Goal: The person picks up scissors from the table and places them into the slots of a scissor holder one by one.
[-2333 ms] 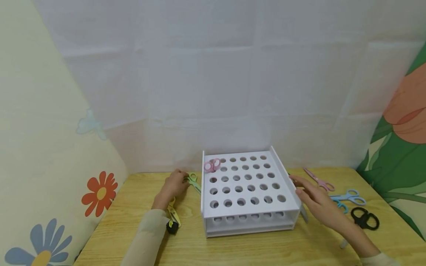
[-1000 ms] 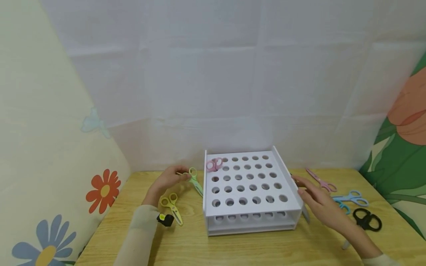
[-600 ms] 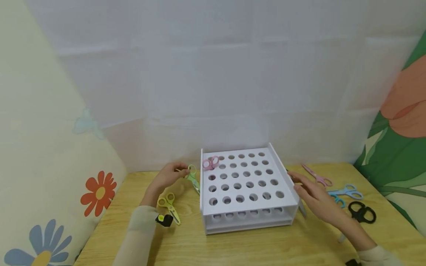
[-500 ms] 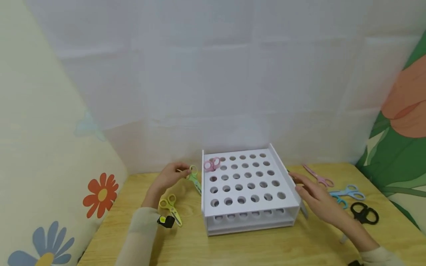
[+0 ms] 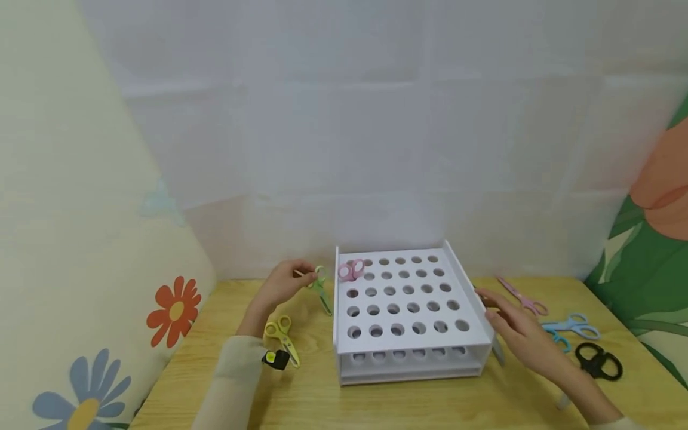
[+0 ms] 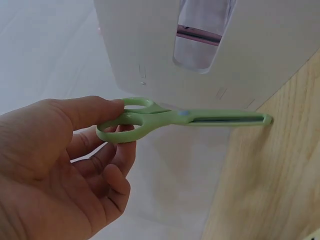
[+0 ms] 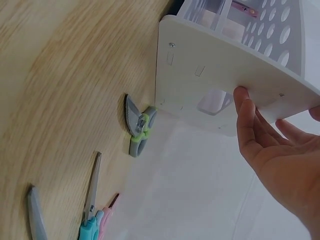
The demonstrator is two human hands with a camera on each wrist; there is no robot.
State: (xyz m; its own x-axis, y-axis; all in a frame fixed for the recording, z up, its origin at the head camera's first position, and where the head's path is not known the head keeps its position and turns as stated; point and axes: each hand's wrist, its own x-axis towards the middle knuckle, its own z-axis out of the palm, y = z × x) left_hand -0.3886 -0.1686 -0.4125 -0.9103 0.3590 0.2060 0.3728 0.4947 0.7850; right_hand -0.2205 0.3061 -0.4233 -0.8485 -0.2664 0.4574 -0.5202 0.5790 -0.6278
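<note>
Pinching the green scissors (image 5: 322, 293), left of centre in the head view, the left hand (image 5: 282, 286) is near the white rack (image 5: 407, 318); lower right, the right hand (image 5: 520, 335) touches the rack's side panel (image 7: 212, 77) with loosely bent fingers (image 7: 246, 120).

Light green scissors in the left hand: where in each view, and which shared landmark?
Head: light green scissors just left of the white rack, below mid-frame.
Left wrist: centre, pinched by the left hand, blades pointing right.
Right wrist: absent; grey-and-green pair differs.
Shared landmark: white rack.
</note>
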